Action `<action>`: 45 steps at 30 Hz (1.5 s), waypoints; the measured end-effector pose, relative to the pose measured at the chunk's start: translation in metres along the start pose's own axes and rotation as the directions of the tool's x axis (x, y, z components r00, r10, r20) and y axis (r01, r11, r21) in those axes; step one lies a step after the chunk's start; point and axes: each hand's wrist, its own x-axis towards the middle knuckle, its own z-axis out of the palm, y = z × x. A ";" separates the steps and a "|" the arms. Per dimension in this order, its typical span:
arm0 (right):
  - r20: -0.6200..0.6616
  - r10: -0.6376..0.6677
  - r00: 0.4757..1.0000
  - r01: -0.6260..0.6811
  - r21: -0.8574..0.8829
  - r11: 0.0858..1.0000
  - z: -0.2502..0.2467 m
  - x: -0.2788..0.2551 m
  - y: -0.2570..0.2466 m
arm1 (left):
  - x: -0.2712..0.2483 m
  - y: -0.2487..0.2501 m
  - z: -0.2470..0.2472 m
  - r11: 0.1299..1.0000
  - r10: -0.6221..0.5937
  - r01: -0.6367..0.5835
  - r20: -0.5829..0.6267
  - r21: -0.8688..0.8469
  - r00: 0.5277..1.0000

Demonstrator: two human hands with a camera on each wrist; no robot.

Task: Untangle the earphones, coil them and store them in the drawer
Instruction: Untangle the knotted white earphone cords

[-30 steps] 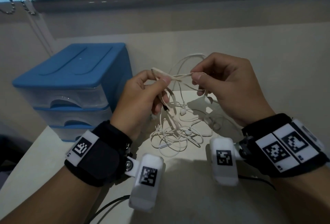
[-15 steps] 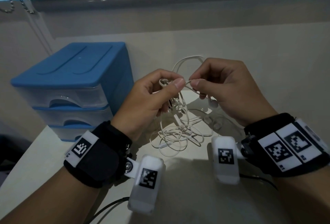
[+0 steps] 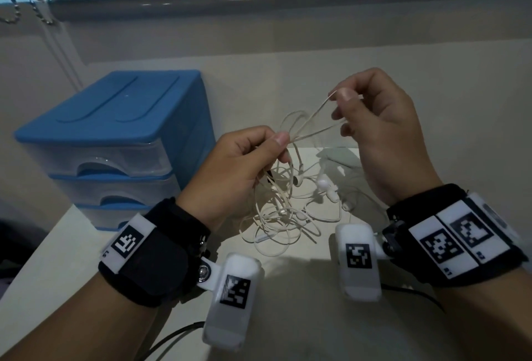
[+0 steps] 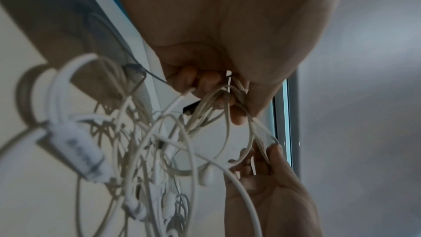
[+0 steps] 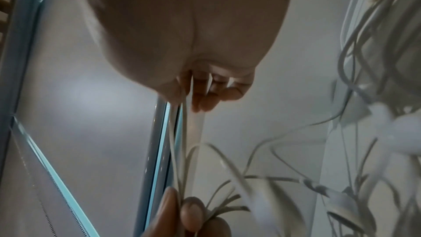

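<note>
A tangle of white earphones (image 3: 283, 213) lies on the white table (image 3: 302, 332), partly lifted. My left hand (image 3: 244, 159) pinches a bunch of cords between thumb and fingers, and loops hang down from it (image 4: 218, 107). My right hand (image 3: 374, 118) is higher and to the right, pinching a stretched loop of cord (image 3: 316, 118) at its fingertips (image 5: 198, 100). Two taut strands run between the hands. Earbuds (image 3: 324, 186) and an inline remote (image 4: 73, 149) dangle in the tangle. The blue drawer unit (image 3: 115, 136) stands at the left with its clear drawers closed.
A wall and a window blind with a bead chain (image 3: 34, 12) rise behind the table. Dark cables (image 3: 172, 340) trail from the wrist cameras near the front edge. The table's left edge (image 3: 34, 260) runs just below the drawer unit.
My right hand has risen and moved right, pulling a loop of cord out of the tangle. My left hand has dropped a little and keeps its pinch on the bunch.
</note>
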 end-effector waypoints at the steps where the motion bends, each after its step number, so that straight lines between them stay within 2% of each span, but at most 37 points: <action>1: -0.052 0.027 0.998 -0.025 0.043 0.999 0.000 0.001 0.000 | 0.000 0.000 0.000 1.000 -0.003 0.003 -0.004 -0.004 1.000; 4: -0.143 0.129 0.981 -0.091 0.250 0.964 -0.003 0.003 -0.001 | 0.001 0.000 0.000 1.000 -0.004 0.004 -0.015 -0.008 1.000; 6: -0.085 0.182 0.980 -0.134 0.402 0.906 -0.006 0.003 -0.003 | 0.001 -0.001 -0.001 1.000 0.001 -0.001 -0.044 -0.003 0.999; 8: -0.015 0.189 0.982 -0.162 0.450 0.878 -0.009 0.004 -0.004 | 0.002 -0.002 -0.002 1.000 0.005 -0.006 -0.077 -0.003 0.997; 11: 0.079 0.145 0.986 -0.164 0.373 0.913 -0.011 0.004 -0.005 | 0.003 -0.004 -0.003 1.000 0.013 -0.013 -0.102 -0.005 0.995; 16: 0.279 0.086 0.956 -0.116 0.094 0.989 -0.001 -0.004 -0.007 | 0.004 -0.004 -0.004 0.999 0.042 -0.038 -0.123 0.033 0.992; 18: 0.371 0.086 0.925 -0.097 0.009 0.995 0.001 -0.009 -0.011 | 0.004 -0.005 -0.003 0.998 0.055 -0.049 -0.134 0.043 0.990; 23: 0.568 0.187 0.801 -0.180 -0.070 0.981 0.006 -0.016 -0.017 | 0.003 -0.003 -0.002 0.996 0.081 -0.075 -0.124 0.055 0.989; 24: 0.573 0.180 0.799 -0.170 -0.072 0.983 0.008 -0.017 -0.015 | 0.003 -0.003 -0.002 0.995 0.091 -0.087 -0.113 0.047 0.989; 28: 0.467 0.130 0.875 -0.160 0.025 0.987 0.014 -0.014 -0.008 | 0.003 -0.004 -0.003 0.996 0.080 -0.077 -0.115 0.034 0.990; 31: 0.317 0.114 0.942 -0.160 0.121 0.980 0.013 -0.007 -0.002 | 0.004 -0.005 -0.004 0.998 0.058 -0.055 -0.127 0.028 0.990; 34: 0.150 0.128 0.980 -0.159 0.222 0.962 0.008 -0.003 -0.001 | 0.005 -0.005 -0.004 0.999 0.049 -0.047 -0.122 0.019 0.991; 37: -0.052 0.182 0.982 -0.148 0.387 0.910 0.006 0.000 -0.002 | 0.004 -0.004 -0.004 0.999 0.045 -0.044 -0.104 0.021 0.994; 40: -0.232 0.276 0.933 -0.129 0.500 0.857 0.001 0.003 -0.004 | 0.003 -0.004 -0.004 0.999 0.044 -0.041 -0.085 0.036 0.995; 42: -0.292 0.278 0.915 -0.172 0.342 0.924 -0.002 0.005 -0.003 | 0.003 -0.003 -0.004 0.999 0.037 -0.034 -0.080 0.041 0.996; 45: -0.208 0.206 0.956 -0.200 0.051 0.978 -0.003 0.002 -0.002 | 0.003 -0.003 -0.004 0.999 0.031 -0.027 -0.096 0.039 0.995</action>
